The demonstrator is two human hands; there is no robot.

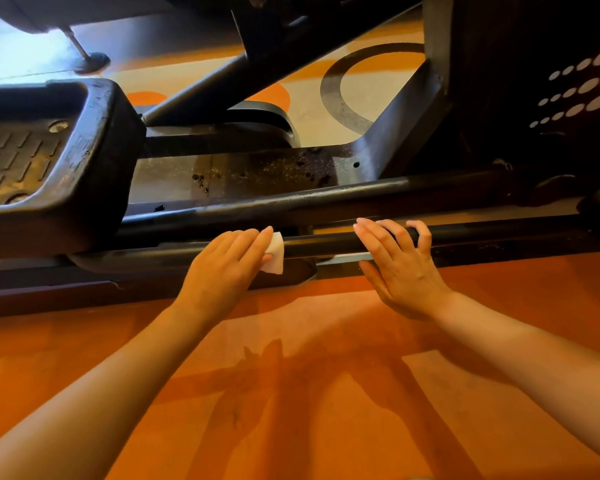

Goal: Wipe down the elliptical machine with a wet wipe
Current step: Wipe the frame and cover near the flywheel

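Viewing from above and low to the orange floor [326,393], facing the lower frame of the elliptical machine [243,174]. Running across the view from left to right, long axis near horizontal and rising slightly toward the right: a dark lower rail [326,242] of the machine, with a second rail lying just behind it and parallel. Standing at upper left, the ribbed foot pedal [49,157], its raised rim pointing toward the right. Pressing against the lower rail at its near side: the left hand [222,268], fingers extended and laid flat, holding the white wet wipe [274,252] between fingers and rail. Showing only at the right edge of those fingers, the wipe, folded, hanging down over the rail's front face; remainder hidden beneath the hand. Gripping the same rail further right: the right hand [400,265], fingers curled over the top of the tube, thumb lying along the near side, nothing else held. Keeping apart, the two hands, with a bare stretch of rail between them. Rising at upper right, the dark housing [520,98] bearing a pattern of white oval dots. Showing beyond the frame, pale flooring with a grey ring marking [333,88]. Falling across the orange floor below, shadows of both forearms.
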